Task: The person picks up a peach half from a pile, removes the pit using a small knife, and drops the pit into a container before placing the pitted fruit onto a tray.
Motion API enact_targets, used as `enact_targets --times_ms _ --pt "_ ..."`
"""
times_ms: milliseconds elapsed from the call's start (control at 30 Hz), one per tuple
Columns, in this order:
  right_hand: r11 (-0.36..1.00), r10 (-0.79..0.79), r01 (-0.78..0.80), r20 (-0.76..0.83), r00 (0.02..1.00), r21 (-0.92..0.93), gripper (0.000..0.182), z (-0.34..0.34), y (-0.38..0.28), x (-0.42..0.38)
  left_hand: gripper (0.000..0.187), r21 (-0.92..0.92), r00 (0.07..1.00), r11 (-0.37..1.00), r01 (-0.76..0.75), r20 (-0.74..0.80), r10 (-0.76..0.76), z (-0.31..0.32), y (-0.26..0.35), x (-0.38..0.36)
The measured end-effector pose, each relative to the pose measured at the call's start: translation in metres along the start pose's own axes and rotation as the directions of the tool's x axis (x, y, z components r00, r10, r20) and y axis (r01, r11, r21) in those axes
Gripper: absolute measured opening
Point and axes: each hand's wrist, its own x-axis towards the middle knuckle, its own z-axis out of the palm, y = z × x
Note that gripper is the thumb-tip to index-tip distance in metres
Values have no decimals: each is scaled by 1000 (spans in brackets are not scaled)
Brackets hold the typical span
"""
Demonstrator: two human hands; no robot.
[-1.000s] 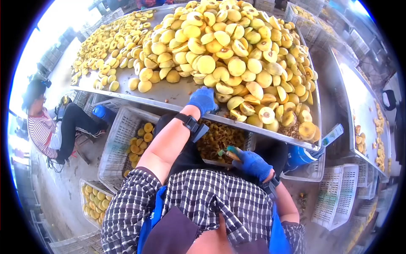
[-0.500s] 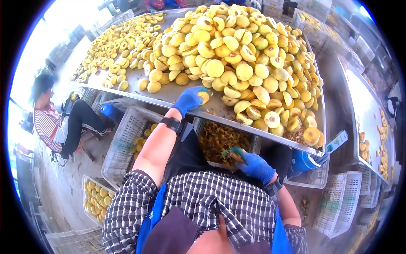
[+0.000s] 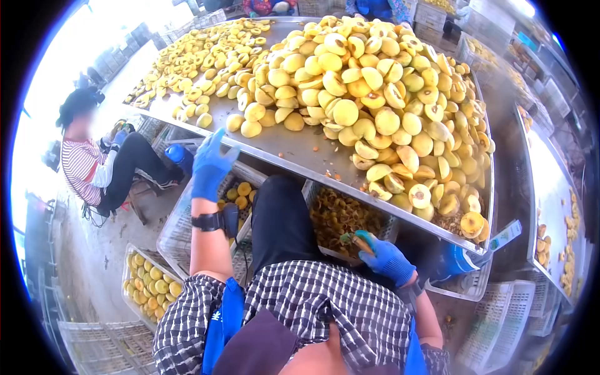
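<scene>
My left hand (image 3: pixel 211 164), in a blue glove, is open with fingers spread at the front edge of the metal table (image 3: pixel 294 164). No fruit shows in it. Just below it, a white plastic crate (image 3: pixel 177 228) holds yellow peach halves (image 3: pixel 241 195). My right hand (image 3: pixel 389 259), also blue-gloved, is closed around a small tool with a brown handle (image 3: pixel 364 244); its working end is hard to make out. That hand is low, beside a crate of brown-yellow scraps (image 3: pixel 344 215) under the table. A large heap of peach halves (image 3: pixel 375 106) covers the table's right side.
A seated person (image 3: pixel 94 150) in a striped top works at the left. A filled crate (image 3: pixel 149 284) stands on the floor. On the right are a blue bucket (image 3: pixel 451 259), a white crate (image 3: pixel 500 319) and another metal table (image 3: pixel 542 175).
My left hand has moved left from the table top and opened; the peach half it held is gone from it. My right hand stays low with the tool. The view has shifted slightly.
</scene>
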Motion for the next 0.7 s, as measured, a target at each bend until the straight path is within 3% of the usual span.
enact_targets --times_ms 100,167,233,300,433,467,533,600,633,667,700 --pt "993 -108 104 -67 992 -54 59 9 8 7 64 -204 967 946 -253 -83 240 43 72 35" --pt "991 -122 118 -89 988 -56 58 9 5 6 68 -229 893 866 -444 -33 449 77 131 57" --pt "993 -88 80 -90 992 -88 57 10 7 5 73 -58 783 784 -618 42 620 82 191 75" --pt "979 -151 118 -205 967 -167 56 15 12 -1 75 30 749 749 -662 59 660 120 209 92" --pt "937 -297 200 -357 886 -286 51 19 23 -5 76 18 772 796 -606 254 582 139 215 114" --pt "988 -155 151 -321 934 -36 49 15 22 -8 75 -57 789 808 -586 188 585 141 210 113" --pt "896 85 -16 -136 987 444 47 -11 -19 -16 72 -165 840 846 -506 126 527 131 204 105" --pt "990 -128 93 -374 918 -109 46 5 22 -5 66 -324 852 811 -488 28 524 117 190 100" --pt "917 -275 99 -432 859 -387 45 11 39 0 65 -647 923 724 -239 81 377 114 186 91" --pt "924 -290 129 -438 851 -360 46 12 43 3 63 -862 952 505 38 185 245 109 182 80" --pt "922 -327 174 -450 831 -347 48 8 39 8 62 -936 935 191 295 324 145 107 175 73"
